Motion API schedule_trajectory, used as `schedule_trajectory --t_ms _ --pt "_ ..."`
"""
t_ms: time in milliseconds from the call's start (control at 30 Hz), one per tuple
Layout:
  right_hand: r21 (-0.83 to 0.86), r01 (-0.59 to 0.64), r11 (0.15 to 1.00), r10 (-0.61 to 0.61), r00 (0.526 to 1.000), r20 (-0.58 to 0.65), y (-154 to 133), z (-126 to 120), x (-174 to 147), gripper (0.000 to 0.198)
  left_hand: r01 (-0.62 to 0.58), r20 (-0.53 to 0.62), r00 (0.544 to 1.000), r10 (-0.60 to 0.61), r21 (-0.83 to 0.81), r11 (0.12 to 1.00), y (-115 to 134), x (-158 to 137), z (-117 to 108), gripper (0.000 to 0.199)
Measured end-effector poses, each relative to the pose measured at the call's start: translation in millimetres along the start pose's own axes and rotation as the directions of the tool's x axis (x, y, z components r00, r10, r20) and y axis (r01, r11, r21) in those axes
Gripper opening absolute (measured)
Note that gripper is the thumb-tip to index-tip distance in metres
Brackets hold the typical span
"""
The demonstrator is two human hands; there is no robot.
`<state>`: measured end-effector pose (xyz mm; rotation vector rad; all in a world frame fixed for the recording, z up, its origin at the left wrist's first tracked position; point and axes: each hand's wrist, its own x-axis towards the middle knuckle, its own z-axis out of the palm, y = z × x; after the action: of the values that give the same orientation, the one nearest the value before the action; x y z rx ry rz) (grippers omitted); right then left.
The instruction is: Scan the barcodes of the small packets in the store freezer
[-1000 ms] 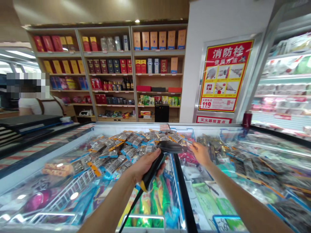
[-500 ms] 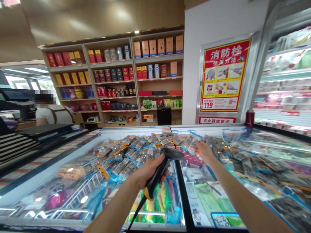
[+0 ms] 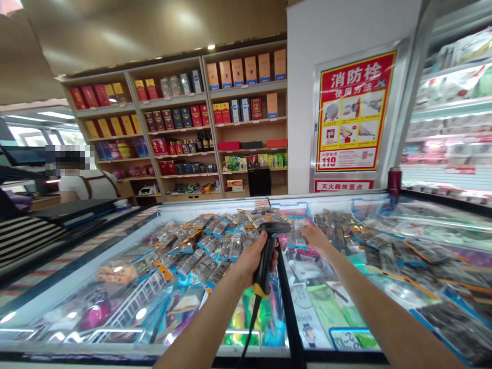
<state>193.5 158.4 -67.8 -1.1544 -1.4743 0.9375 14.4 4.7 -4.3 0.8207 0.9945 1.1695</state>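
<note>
My left hand (image 3: 250, 262) is wrapped round the handle of a black and yellow barcode scanner (image 3: 264, 264), its cord hanging down toward me. The scanner's head points right, toward a clear plastic packet (image 3: 298, 234) with blue edging. My right hand (image 3: 317, 240) pinches this packet at its right side, above the freezer glass; the fingertips are partly hidden. Left of the scanner lies a pile of similar small packets (image 3: 207, 241) with blue and orange edges. More dark packets (image 3: 400, 251) are spread out on the right.
Glass-topped chest freezers (image 3: 286, 302) with a black divider hold colourful bags. A dark red cylinder (image 3: 394, 180) stands on the back right edge. Shelves of boxes (image 3: 184, 115) line the wall. At the left, a person (image 3: 88, 184) is behind a counter.
My left hand and the scanner have moved right and turned more upright, closer to the packet. My right hand has shifted slightly left with the packet.
</note>
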Motion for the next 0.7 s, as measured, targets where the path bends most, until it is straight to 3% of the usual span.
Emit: schedule_trajectory --t_ms 100,200,233,300,333,367,500,567,700 --pt "-0.158 -0.009 0.987 0.003 0.999 -0.042 -6 -4 -2 0.008 -0.07 -0.05 0.996 0.068 -0.05 0.996 -2 15 11 0.044" --pt "-0.227 -0.034 0.973 0.015 0.996 -0.084 -26 -10 -14 0.015 -0.162 -0.103 0.981 0.165 0.039 0.986 -5 32 24 0.04" --pt "-0.187 -0.045 0.981 0.041 0.999 -0.026 -35 -10 -22 0.021 -0.207 -0.113 0.97 0.217 0.099 0.973 -6 38 30 0.038" --pt "0.048 -0.105 0.993 0.092 0.97 0.227 -51 -8 -39 0.034 -0.293 -0.114 0.94 0.321 0.21 0.933 -9 49 41 0.032" --pt "0.205 -0.162 0.965 0.082 0.932 0.353 -57 -6 -48 0.038 -0.324 -0.113 0.927 0.359 0.244 0.914 -10 55 47 0.029" --pt "0.338 -0.215 0.916 0.068 0.915 0.398 -63 -4 -55 0.037 -0.353 -0.101 0.915 0.391 0.274 0.895 -12 60 53 0.027" --pt "0.609 -0.287 0.739 0.162 0.954 0.253 -74 -9 -65 0.025 -0.357 -0.031 0.895 0.446 0.549 0.755 -17 78 62 0.026" --pt "0.672 -0.294 0.68 0.229 0.955 0.187 -76 -22 -62 0.022 -0.258 -0.09 0.897 0.432 0.687 0.679 -20 88 56 0.027" --pt "0.74 -0.263 0.62 0.252 0.959 0.13 -79 -47 -57 0.02 -0.11 -0.277 0.851 0.445 0.736 0.668 -37 111 42 0.019"
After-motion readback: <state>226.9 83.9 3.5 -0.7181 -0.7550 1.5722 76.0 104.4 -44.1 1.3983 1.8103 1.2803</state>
